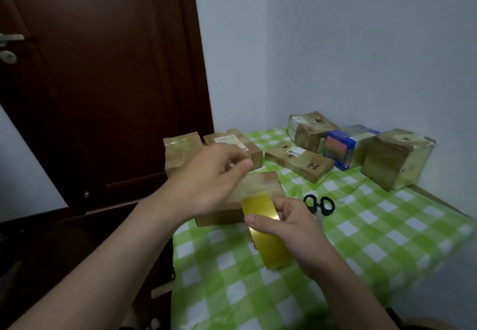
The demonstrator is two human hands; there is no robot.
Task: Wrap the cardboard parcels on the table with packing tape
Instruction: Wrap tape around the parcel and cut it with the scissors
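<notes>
Right hand (291, 229) grips the roll (271, 247) at the front edge of the near parcel (268, 187) on the counter (361, 239), likely to feed tape over it; left hand (214, 175) curls above the parcel, too blurred to tell if it pinches anything

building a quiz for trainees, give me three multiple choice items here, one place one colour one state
1. Where do the scissors lie? A on the floor B on the tablecloth, right of the near parcel C in a drawer
2. What colour is the tape roll? A red B yellow C black
3. What is the right hand doing? A holding the tape roll B lying flat C cutting
Answers: 1 B, their black handles rest on the checked cloth; 2 B, it shines yellow; 3 A, fingers curl round it.
</notes>
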